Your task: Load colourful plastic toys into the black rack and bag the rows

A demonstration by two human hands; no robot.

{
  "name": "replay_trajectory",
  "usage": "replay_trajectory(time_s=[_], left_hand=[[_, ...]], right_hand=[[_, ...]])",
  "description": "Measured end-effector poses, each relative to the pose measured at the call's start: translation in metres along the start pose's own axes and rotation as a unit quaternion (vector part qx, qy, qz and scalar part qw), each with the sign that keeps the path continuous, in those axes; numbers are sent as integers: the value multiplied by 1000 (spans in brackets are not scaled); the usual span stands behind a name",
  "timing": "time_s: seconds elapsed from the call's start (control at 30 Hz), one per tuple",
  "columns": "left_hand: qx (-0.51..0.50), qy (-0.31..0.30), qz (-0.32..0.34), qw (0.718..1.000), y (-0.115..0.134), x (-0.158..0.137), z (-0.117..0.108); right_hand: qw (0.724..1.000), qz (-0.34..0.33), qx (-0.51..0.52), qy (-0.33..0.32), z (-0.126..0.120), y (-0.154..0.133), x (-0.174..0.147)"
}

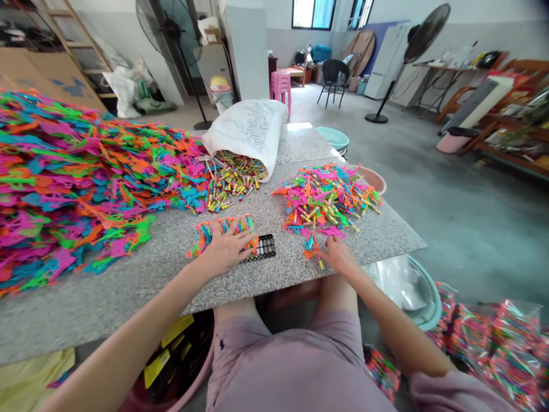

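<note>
My left hand (227, 249) lies with fingers spread over a row of colourful plastic toy pieces (203, 234) packed close together. Those pieces sit at a black slotted rack (266, 246), whose right end shows bare beside my fingers. On the right, my right hand (338, 254) is low over the table, thumb and forefinger apart. Its fingertips are at a few blue and orange toy pieces (310, 245); whether they touch them is hard to see. Just beyond lies a heap of pink, orange and green toys with yellow tubes (323, 194).
A large mound of loose plastic pieces (86, 177) covers the table's left. A white sack (251, 131) spills small yellow tubes (235, 177). Below the table's right edge stands a basin (431, 309) with clear bags; filled bags (493, 337) lie on the floor. A pink tub (199, 383) stands below left.
</note>
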State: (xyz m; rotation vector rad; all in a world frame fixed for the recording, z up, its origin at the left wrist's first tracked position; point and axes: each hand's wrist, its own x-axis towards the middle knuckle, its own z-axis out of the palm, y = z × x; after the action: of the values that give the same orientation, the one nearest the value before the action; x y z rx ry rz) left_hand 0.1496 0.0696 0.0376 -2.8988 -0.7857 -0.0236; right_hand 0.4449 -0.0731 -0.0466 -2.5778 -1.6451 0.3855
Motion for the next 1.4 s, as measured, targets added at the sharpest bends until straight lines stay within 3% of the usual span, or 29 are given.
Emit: replay_trajectory(time_s=[0.13,0.23,0.3,0.4,0.5,0.63,0.73,0.93,1.07,1.23,1.33,1.4], left_hand=[[8,-2,4,1000,0,-1,1],[-5,15,7,1000,-3,-3,2],[-12,21,9,1000,-4,-5,2],[-5,22,11,1000,-5,-6,1],[4,20,14,1000,-4,-7,-2],[2,7,15,1000,-1,-8,-5],[-2,-6,7,1000,-1,-8,-3],[-15,8,4,1000,-2,-7,4],[-23,42,31,998,0,-4,2],[-40,16,83,996,-1,3,-3],[-31,12,83,996,-3,5,-2],[-27,19,80,996,-4,3,-1]], right_hand=[[997,-6,39,-72,3,14,2],[994,-27,81,-62,5,4,0],[983,-61,166,-53,4,-17,4],[933,-128,335,-26,7,-66,26],[900,-182,395,14,16,-119,58],[927,-228,297,-9,26,-155,85],[949,-235,210,-14,25,-160,89],[966,-232,118,-7,18,-170,83],[973,-214,86,1,18,-177,83],[974,-199,109,7,24,-185,86],[970,-204,131,9,27,-173,76],[962,-230,138,43,26,-143,61]])
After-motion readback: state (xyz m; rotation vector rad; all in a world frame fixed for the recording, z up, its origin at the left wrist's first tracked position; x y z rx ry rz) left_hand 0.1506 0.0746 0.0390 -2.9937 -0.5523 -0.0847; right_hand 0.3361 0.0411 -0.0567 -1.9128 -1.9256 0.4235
